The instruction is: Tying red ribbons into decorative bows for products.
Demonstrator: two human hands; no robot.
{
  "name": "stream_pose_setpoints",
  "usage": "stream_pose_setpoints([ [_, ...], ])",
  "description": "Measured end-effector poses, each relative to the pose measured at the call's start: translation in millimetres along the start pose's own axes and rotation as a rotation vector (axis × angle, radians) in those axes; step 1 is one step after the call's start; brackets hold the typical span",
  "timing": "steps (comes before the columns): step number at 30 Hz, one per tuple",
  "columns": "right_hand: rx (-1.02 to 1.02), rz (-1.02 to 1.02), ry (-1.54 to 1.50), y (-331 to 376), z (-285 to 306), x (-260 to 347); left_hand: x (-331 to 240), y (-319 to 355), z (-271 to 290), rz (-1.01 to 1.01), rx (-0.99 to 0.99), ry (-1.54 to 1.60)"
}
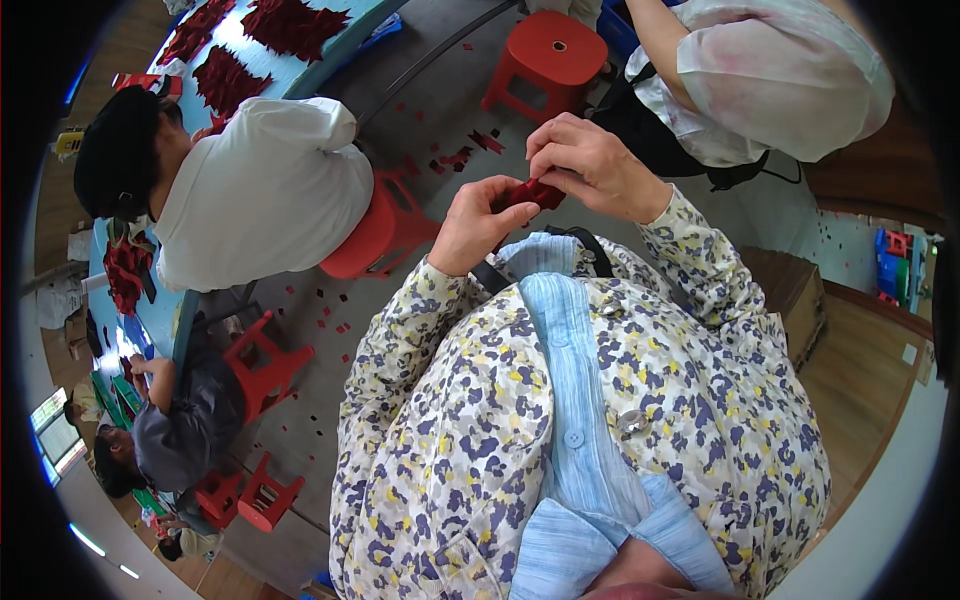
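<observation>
A small piece of dark red cloth (541,194) is held up in front of my chest, between my two hands. My left hand (482,219) has its fingers and thumb closed round the cloth's left part. From the right, my right hand (598,166) pinches the cloth's upper edge between thumb and fingers. Much of the cloth is hidden behind my fingers, so its full shape does not show.
To the left, a person in a white shirt (270,200) sits on a red stool (385,225) by a light blue table (345,45) bearing piles of dark red cloth pieces (292,28). Another red stool (545,55) stands ahead. Someone in a pale top (780,85) is at far right. Red scraps (455,158) litter the floor.
</observation>
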State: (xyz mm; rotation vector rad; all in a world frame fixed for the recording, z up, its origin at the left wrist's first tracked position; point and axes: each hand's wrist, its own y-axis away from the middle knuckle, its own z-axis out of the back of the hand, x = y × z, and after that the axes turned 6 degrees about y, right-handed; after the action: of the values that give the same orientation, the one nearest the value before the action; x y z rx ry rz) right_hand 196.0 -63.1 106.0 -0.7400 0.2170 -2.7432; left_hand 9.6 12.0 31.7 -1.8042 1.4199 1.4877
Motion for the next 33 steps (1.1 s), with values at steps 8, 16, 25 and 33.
stream_pose_setpoints([
  [8, 0.099, 0.089, 0.166, 1, 3, 7, 9, 3, -2, -0.025, -0.040, 0.102],
  [16, 0.121, 0.123, 0.243, 0, 2, 3, 5, 1, -5, -0.053, -0.017, 0.060],
  [25, 0.184, 0.070, 0.265, -1, 3, 2, 2, -2, -5, -0.090, -0.007, -0.061],
  [33, 0.183, 0.071, 0.225, 6, 4, 3, -6, 1, -9, -0.055, 0.028, -0.159],
])
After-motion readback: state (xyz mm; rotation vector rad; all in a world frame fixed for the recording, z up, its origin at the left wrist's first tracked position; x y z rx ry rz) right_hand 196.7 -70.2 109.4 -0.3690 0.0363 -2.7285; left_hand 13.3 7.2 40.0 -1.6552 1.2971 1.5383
